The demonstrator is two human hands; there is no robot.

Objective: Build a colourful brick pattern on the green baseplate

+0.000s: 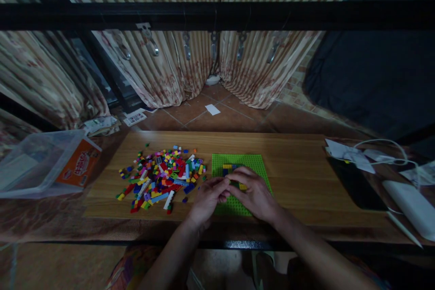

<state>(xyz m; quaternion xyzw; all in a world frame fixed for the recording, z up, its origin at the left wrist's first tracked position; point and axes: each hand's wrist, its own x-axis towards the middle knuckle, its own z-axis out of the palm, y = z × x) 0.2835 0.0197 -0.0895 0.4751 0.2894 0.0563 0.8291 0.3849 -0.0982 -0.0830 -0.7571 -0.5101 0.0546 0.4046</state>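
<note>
Our left hand and right hand meet over the green baseplate at the tabletop's near edge, hiding its middle; whether either grip holds a brick, we cannot tell. Placed bricks peek out behind. The loose brick pile lies just left. The orange box label is unreadable

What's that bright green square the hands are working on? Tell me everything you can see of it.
The green baseplate is a flat, studded square, plastic by its look, lying on the wooden board right of the loose brick pile. A few yellow and blue bricks sit on it. The left hand and right hand cover its near part, fingers meeting over it.
</note>
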